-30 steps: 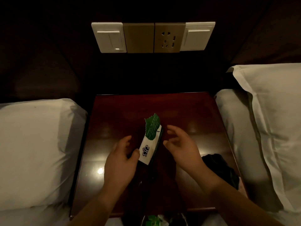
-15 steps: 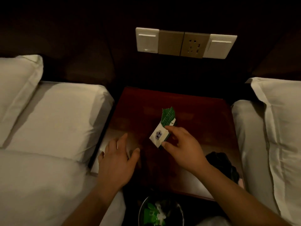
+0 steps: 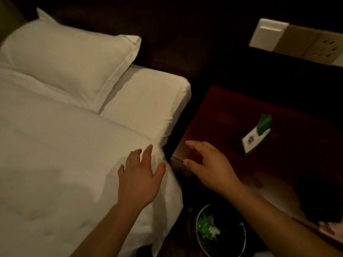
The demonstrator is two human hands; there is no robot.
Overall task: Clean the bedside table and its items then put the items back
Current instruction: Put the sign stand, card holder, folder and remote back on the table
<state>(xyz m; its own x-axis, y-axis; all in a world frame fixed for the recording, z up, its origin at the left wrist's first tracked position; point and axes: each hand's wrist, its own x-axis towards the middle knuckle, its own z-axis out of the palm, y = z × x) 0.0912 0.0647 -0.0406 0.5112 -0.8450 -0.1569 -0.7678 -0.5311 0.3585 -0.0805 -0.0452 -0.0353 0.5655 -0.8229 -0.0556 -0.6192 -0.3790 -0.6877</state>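
Observation:
A dark red wooden bedside table (image 3: 232, 115) fills the right half of the view. On it lies a white and green card with a green leaf-shaped top (image 3: 257, 137), nothing touching it. A dark cloth (image 3: 319, 199) lies at the table's near right corner. My right hand (image 3: 209, 166) hovers over the table's near left corner, empty, with fingers apart. My left hand (image 3: 140, 178) is spread open over the edge of the white bed sheet (image 3: 55, 164), holding nothing.
A white bed with a pillow (image 3: 66, 56) takes up the left side. A round waste bin (image 3: 220, 230) with green and white rubbish stands on the floor below the table. A switch and socket panel (image 3: 297, 43) is on the dark wall at upper right.
My right hand let go of the card, which now lies on the table, and moved left. The view swung left toward the bed; my left hand moved over the sheet.

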